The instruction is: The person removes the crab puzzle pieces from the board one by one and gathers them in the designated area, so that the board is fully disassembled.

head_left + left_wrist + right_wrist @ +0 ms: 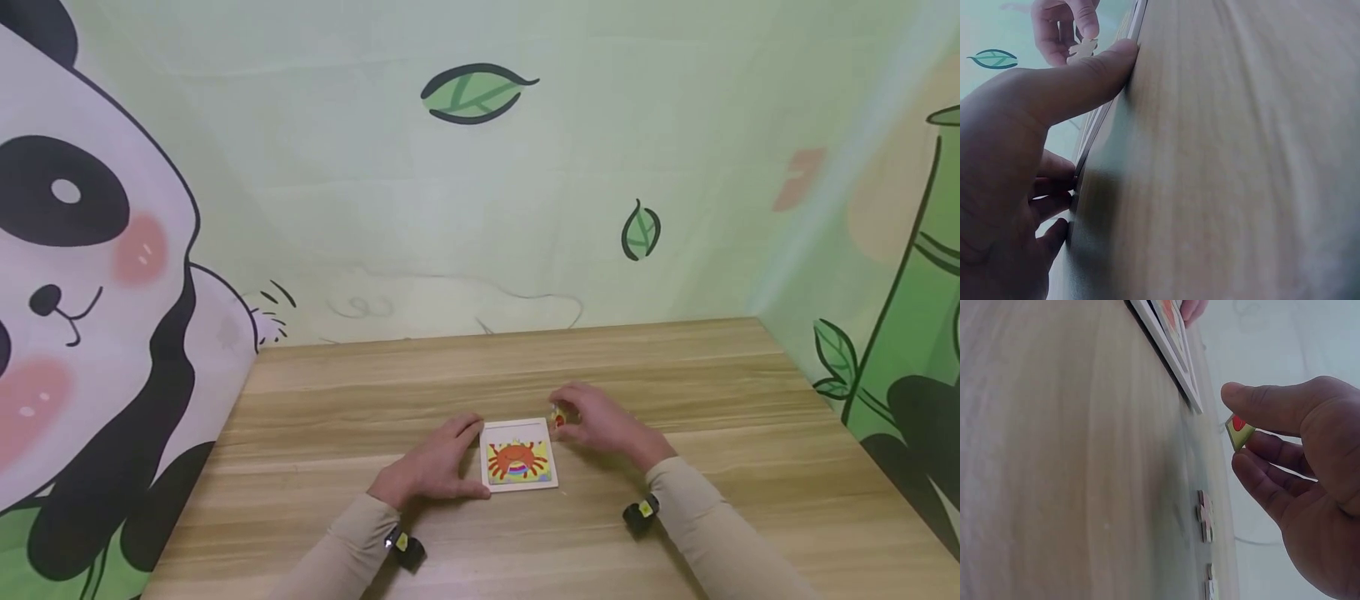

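Observation:
A small square jigsaw puzzle board with a white rim lies on the table, showing a red crab and a rainbow. Along its far side runs a bare pale strip. My left hand holds the board at its left side, thumb at the near corner and fingers at the far one. Just off the board's far right corner, my right hand pinches a puzzle piece between thumb and fingertips, raised above the table. Yellowish green with a red patch, that piece is partly covered by the fingers.
In the right wrist view, one loose puzzle piece lies on the wooden table, with another piece at the frame's bottom. A wall with a printed panda and leaves borders the table at the back and sides.

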`<state>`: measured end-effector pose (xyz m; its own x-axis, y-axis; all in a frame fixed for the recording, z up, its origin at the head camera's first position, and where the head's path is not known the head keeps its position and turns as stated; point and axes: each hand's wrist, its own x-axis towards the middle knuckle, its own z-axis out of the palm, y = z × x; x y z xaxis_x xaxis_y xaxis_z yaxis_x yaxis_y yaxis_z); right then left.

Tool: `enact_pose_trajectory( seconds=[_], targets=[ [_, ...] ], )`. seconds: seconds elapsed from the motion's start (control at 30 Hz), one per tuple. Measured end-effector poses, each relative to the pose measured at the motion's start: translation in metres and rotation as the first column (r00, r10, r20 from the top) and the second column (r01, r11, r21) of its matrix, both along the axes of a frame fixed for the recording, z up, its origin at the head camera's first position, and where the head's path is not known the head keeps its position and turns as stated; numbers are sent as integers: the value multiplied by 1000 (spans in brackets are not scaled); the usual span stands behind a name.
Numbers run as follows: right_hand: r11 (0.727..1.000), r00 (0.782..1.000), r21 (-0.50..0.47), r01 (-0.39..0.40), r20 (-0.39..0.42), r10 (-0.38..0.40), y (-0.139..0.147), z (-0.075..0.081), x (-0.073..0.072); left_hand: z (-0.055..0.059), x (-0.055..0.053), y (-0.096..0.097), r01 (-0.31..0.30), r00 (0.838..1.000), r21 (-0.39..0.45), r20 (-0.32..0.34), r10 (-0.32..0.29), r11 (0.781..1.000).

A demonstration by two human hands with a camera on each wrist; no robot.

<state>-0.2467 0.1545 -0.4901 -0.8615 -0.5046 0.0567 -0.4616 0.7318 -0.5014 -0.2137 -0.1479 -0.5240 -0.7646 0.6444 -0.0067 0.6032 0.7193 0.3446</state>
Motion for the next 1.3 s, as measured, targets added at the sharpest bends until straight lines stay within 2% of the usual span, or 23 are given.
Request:
enact_pose_trajectory(
  seconds=[0.13,0.37,0.53,0.87,1.3],
  targets=[
    [1000,1000,-16,11,-5,-11,6,-1,-2,-1,0,0,-2,1000,9,7,2,1000],
    [999,998,-45,-17,-56,14,17,-2,-5,-1,0,0,0,1000,1,1,0,1000],
    [999,997,-31,-11,-76,9,25,-2,-7,-1,-1,0,2,1000,-6,-1,-2,1000],
    [999,997,-34,13,-78,-15,40,5,-7,-1,0,0,-4,1000,-12,3,4,1000],
    [998,997,-42,39,-60,-42,65,3,-8,1,0,0,-24,999,-29,33,25,999]
  ],
)
